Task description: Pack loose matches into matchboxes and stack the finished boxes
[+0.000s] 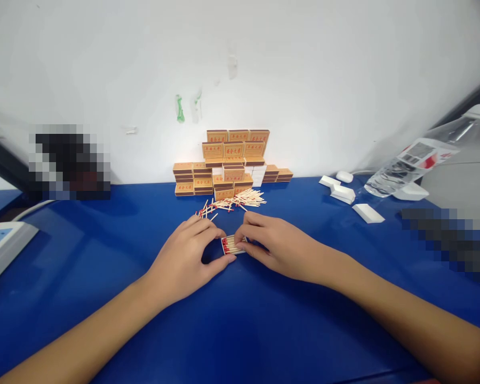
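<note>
A small white matchbox tray point(233, 252) lies on the blue tabletop, filled with red-headed matches point(231, 244) whose heads point left. My left hand point(188, 256) grips the tray's left end between thumb and forefinger. From the right, my right hand point(282, 245) reaches over the tray, its thumb and fingertips pinched on the matches inside and covering the tray's right part. Just beyond my hands is a loose heap of matches point(250, 198), several of them strewn to its left. Behind the heap, orange-and-brown matchboxes point(234, 149) are stacked in tiers against the wall.
On the right, several white empty trays point(368, 213) lie near a white rounded case point(344, 176) and a tilted clear plastic bottle point(404, 165). A white box-like object point(8, 245) stands at the left edge. Blurred dark patches cover both sides. A white wall point(324, 80) rises behind.
</note>
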Motion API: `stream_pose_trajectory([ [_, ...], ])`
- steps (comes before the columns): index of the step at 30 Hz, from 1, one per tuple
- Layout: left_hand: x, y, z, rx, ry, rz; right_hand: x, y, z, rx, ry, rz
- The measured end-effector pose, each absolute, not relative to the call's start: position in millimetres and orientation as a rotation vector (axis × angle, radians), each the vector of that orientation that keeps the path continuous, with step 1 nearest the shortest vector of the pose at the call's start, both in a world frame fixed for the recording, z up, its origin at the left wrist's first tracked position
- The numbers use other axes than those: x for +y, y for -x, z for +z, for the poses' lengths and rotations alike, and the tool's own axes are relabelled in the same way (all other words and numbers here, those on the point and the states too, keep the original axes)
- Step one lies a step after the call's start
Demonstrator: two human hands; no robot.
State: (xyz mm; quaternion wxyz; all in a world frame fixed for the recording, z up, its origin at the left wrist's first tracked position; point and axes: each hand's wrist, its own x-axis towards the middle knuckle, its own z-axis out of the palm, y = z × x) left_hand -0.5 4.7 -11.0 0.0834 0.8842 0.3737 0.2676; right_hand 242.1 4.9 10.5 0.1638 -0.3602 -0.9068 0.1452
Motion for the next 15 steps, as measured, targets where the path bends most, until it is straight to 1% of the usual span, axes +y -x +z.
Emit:
stream_pose_trajectory([
  [15, 4.2, 1.2, -11.2, 1.110, -2.642, 0.781, 2.6, -242.2, 14.1, -2.565, 1.006, 0.398],
])
